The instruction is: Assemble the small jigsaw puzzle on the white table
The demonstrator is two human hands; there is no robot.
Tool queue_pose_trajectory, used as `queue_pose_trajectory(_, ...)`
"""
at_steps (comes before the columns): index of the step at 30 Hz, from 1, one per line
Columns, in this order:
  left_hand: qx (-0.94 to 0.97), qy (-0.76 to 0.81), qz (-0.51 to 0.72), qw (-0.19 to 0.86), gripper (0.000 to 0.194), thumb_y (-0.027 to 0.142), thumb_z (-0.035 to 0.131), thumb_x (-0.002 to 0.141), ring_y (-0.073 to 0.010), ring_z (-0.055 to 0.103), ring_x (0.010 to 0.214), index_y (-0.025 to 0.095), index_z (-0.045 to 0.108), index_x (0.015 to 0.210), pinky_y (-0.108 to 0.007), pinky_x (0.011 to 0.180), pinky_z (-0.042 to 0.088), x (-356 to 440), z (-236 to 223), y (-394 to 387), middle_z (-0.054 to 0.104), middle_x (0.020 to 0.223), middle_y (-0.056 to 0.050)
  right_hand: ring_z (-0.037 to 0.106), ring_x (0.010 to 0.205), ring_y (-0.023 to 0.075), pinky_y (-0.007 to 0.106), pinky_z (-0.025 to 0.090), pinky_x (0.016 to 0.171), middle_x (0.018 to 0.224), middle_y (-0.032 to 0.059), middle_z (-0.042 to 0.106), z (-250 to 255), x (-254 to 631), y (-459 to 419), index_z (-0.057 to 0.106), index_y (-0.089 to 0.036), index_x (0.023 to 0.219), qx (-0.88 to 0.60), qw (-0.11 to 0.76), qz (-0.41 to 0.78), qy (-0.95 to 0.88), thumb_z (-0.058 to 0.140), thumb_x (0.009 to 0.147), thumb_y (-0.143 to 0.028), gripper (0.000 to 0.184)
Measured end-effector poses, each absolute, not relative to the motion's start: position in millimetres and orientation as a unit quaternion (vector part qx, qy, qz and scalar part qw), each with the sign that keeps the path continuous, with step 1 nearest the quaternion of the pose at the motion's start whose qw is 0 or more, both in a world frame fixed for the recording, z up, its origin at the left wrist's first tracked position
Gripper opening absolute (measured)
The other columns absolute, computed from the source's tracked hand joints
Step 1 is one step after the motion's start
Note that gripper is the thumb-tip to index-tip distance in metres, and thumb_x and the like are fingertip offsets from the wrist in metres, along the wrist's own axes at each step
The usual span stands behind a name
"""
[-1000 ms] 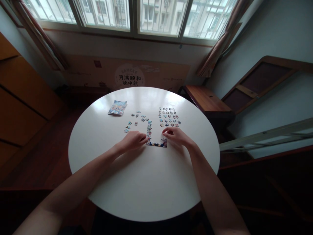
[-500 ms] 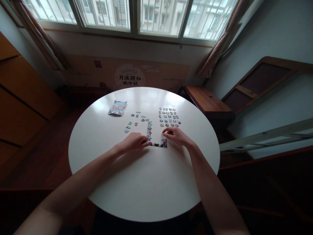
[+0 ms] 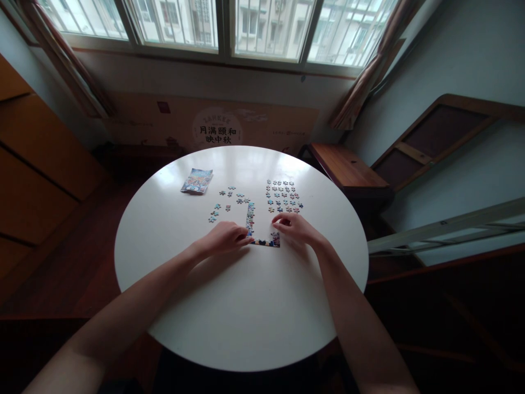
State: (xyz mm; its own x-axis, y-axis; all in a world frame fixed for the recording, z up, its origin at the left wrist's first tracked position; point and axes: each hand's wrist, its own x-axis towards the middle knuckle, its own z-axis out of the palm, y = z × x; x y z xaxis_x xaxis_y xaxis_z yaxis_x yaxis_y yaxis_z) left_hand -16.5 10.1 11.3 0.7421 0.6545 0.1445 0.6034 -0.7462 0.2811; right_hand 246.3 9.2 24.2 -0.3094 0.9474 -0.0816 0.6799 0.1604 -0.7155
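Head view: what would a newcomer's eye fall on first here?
Probably the big white table in the middle, with a partly joined puzzle border between the left hand at its near left corner and the right hand by its right side. Next, the loose pieces in rows beyond the right hand, and the bright window across the top.

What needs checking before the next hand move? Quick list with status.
1. Left hand at the near-left corner of the partial jigsaw border: ok.
2. Right hand holding a piece: cannot tell, fingertips too small.
3. Far side of the border closed: not ok, it is open.
4. Jigsaw pieces in rows clear of the right fingertips: ok, they lie beyond.
5. Illustrated sheet clear of both hands: ok.
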Motion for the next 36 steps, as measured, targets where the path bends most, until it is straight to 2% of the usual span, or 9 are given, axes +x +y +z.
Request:
queue_pose_trajectory(14,0.925,0.342,0.119,0.116,0.044,0.047,0.044,0.095,-0.0102,0.038,0.048,0.018,0.059,0.065,-0.027,0.051,0.018,-16.8,11.4,10.1,0.054,0.053,-0.001,0.058,0.067,0.0126,0.024,0.042,0.06,0.078,0.0039,0.068,23.1,246.6,10.3,0.069,-0.017,0.094,-0.554,0.199,0.333,-0.737,0.06,0.086,-0.032,0.019)
queue_pose_trajectory(36,0.924,0.342,0.125,0.116,0.046,0.049,0.043,0.095,-0.0113,0.042,0.048,0.018,0.061,0.066,-0.026,0.052,0.021,-16.5,11.1,10.7,0.058,0.055,-0.002,0.059,0.068,0.0129,0.024,0.044,0.062,0.081,0.0053,0.069,24.7,245.9,9.2,0.069,-0.017,0.096,-0.557,0.194,0.334,-0.736,0.059,0.087,-0.031,0.02)
